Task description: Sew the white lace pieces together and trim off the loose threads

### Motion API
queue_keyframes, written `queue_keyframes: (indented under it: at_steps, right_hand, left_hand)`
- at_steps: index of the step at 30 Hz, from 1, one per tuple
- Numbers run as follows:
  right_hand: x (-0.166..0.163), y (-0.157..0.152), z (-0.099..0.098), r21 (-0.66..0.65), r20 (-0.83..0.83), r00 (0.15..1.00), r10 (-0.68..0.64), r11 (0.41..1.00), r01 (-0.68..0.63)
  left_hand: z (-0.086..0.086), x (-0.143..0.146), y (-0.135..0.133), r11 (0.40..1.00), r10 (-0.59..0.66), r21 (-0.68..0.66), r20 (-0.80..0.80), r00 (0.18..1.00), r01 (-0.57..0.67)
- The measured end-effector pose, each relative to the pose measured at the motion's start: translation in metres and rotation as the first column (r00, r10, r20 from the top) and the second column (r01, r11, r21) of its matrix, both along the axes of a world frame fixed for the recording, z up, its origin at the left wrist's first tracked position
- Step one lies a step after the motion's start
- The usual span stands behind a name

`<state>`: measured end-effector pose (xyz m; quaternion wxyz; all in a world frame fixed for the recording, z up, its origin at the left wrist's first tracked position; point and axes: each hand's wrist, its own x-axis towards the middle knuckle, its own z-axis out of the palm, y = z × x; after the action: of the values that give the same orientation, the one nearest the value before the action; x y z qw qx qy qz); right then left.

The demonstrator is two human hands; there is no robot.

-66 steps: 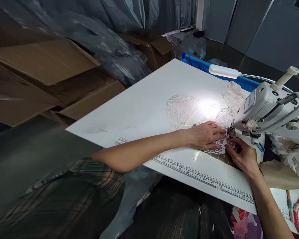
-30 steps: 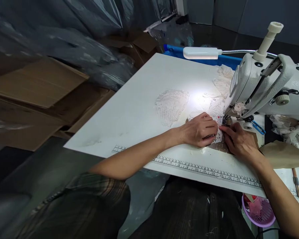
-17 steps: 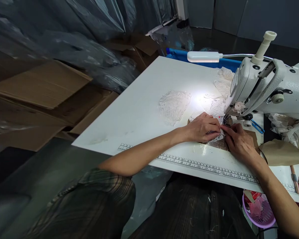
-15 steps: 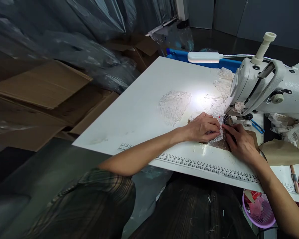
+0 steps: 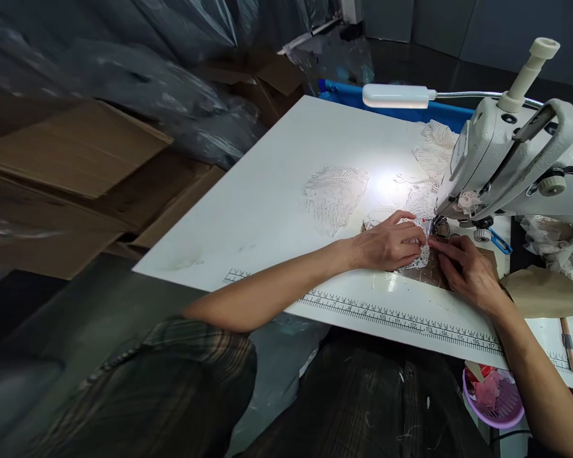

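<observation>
- Looking through the head view, I find the lace piece (image 5: 423, 258) on the tabletop (image 5: 248, 210), just beside the presser foot (image 5: 434, 227) of the sewing machine (image 5: 480, 149).
- The left hand (image 5: 391, 245) lies over the lace piece; its fingers are bent and rest on it. Whether they also pinch it, I cannot tell.
- The right hand (image 5: 472, 268) stretches its index finger to the right border of the lace piece; if it grips any cloth, I cannot tell.
- What matters most, I judge: the lace piece lies under the left fingers and to the left of the right fingertips, the presser foot just beyond. The right hand seems the nearer to this foot. The long axis is covered, so I cannot give it.
- The printed ruler (image 5: 401, 319) shows numbers such as 10, 13 and 17. The side plate (image 5: 459, 152) is turned too far for reading.
</observation>
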<state>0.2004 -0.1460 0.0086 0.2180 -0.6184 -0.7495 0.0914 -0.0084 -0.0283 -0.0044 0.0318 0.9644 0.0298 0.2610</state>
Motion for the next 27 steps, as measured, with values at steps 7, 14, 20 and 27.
queue_keyframes:
  at_steps: [7,14,20,27]
  right_hand:
    - [-0.004,0.002,0.0,-0.022,0.162,0.987,0.019,1.0,-0.016]
    - [0.004,0.0,-0.002,0.004,-0.038,0.999,0.003,1.0,-0.003]
    - [0.006,-0.002,0.003,0.009,0.003,0.988,0.157,0.988,-0.157]
    - [0.002,-0.003,0.003,0.007,0.138,0.978,0.158,0.987,-0.161]
  left_hand:
    - [-0.006,0.001,0.002,0.998,-0.052,-0.038,-0.013,0.999,0.052]
    - [-0.01,0.002,0.004,0.994,-0.041,-0.106,-0.025,0.999,0.038]
    - [-0.011,0.002,0.004,0.993,-0.046,-0.104,0.01,0.999,0.047]
    - [-0.01,0.002,0.003,0.994,-0.007,-0.107,-0.048,0.999,0.002]
